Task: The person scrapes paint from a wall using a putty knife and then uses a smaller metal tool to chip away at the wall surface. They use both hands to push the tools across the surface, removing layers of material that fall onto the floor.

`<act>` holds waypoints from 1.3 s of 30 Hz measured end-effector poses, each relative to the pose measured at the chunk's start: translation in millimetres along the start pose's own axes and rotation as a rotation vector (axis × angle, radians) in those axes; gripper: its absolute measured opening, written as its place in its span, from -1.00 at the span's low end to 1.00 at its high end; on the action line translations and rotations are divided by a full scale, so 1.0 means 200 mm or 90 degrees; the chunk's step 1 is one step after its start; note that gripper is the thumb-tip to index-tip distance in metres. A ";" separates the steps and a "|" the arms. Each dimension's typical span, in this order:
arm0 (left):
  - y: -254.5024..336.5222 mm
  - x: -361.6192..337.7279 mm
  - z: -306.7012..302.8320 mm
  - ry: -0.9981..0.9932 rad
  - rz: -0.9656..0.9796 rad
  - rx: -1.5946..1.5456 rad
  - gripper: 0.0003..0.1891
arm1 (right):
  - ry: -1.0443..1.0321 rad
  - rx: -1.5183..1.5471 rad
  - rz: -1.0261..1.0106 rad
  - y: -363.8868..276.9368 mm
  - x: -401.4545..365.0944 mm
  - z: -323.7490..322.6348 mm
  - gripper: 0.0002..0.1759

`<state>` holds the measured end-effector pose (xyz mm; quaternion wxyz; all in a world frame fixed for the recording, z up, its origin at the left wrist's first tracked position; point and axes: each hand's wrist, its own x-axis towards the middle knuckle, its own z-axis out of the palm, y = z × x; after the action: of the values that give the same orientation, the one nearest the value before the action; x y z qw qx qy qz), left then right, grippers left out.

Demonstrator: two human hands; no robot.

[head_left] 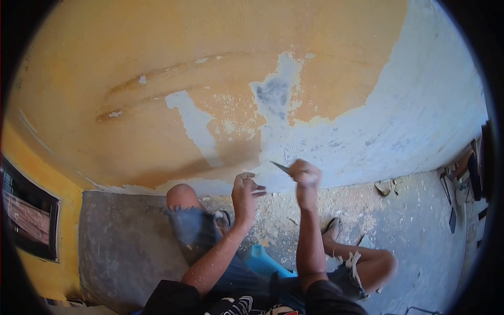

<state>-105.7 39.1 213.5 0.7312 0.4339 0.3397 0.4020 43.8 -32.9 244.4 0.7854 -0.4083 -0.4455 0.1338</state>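
My right hand (305,174) is closed around a scraper (280,167), raised in front of the wall. Its dark, narrow-looking blade points left and up; the fist hides the handle, and motion blurs the hand. To the left, my left hand (244,197) is half curled, with a gap between its index finger and the other fingers. Pale dust or a light fleck shows near those fingertips, too blurred to name. Both hands are close to the lower part of the wall (336,139), where orange paint has come off and a whitish layer shows.
Paint flakes litter the grey floor (131,236) along the wall's foot, with a larger curled piece (386,188) at right. Beneath me is a light-blue plastic stool (257,257). A dark-framed window (31,212) is at left; assorted objects (464,181) line the right side.
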 end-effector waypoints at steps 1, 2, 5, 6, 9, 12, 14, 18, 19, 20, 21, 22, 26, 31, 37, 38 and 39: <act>-0.03 -0.02 0.07 -0.010 0.256 0.223 -0.61 | 0.020 0.002 -0.011 -0.04 0.03 -0.06 -0.42; -0.02 -0.03 0.14 -0.059 0.489 0.406 -0.45 | -0.018 0.019 -0.014 -0.05 0.04 -0.14 -0.30; -0.03 -0.01 0.46 -0.274 0.631 0.583 -0.10 | 0.019 0.032 0.045 -0.02 0.02 -0.29 -0.33; -0.12 0.06 0.53 -0.332 0.648 0.538 -0.08 | 0.044 -0.051 0.122 -0.03 -0.01 -0.38 -0.33; -0.22 0.23 0.67 -0.369 0.691 0.494 -0.13 | 0.043 -0.006 -0.054 -0.09 0.08 -0.45 -0.38; -0.29 0.35 0.75 -0.377 0.747 0.433 -0.40 | -0.020 -0.034 -0.133 -0.10 0.10 -0.49 -0.40; -0.34 0.38 0.77 -0.386 0.778 0.434 -0.68 | -0.010 -0.044 -0.134 -0.07 0.10 -0.51 -0.40; -0.39 0.43 0.76 -0.334 0.836 0.481 -0.75 | -0.007 0.092 -0.128 -0.02 0.11 -0.51 -0.35; -0.34 0.42 0.78 -0.303 0.863 0.487 -0.76 | -0.012 0.129 -0.157 -0.04 0.13 -0.50 -0.37; -0.30 0.40 0.80 -0.271 0.888 0.492 -0.77 | -0.017 0.164 -0.184 -0.07 0.15 -0.49 -0.38; -0.26 0.38 0.84 -0.274 0.881 0.494 -0.77 | 0.028 0.232 -0.234 -0.08 0.16 -0.47 -0.42; -0.21 0.36 0.87 -0.248 0.936 0.493 -0.77 | 0.031 0.233 -0.226 -0.10 0.16 -0.48 -0.42; -0.22 0.40 0.86 -0.206 1.007 0.498 -0.80 | -0.072 0.259 -0.239 -0.12 0.20 -0.52 -0.41; -0.37 0.49 0.77 -0.206 0.997 0.537 -0.81 | -0.079 0.185 -0.243 0.01 0.20 -0.49 -0.47; -0.41 0.54 0.74 -0.179 1.023 0.606 -0.74 | 0.006 0.172 -0.182 0.13 0.17 -0.52 -0.42; -0.41 0.54 0.76 -0.156 1.047 0.598 -0.73 | 0.004 0.174 -0.191 0.12 0.17 -0.52 -0.42; -0.41 0.54 0.77 -0.152 1.049 0.603 -0.73 | 0.011 0.156 -0.218 0.09 0.15 -0.53 -0.41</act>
<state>96.5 55.1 183.7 -0.0025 0.8254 -0.0218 0.5642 148.2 -60.0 220.5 0.8444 -0.2291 -0.4819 0.0476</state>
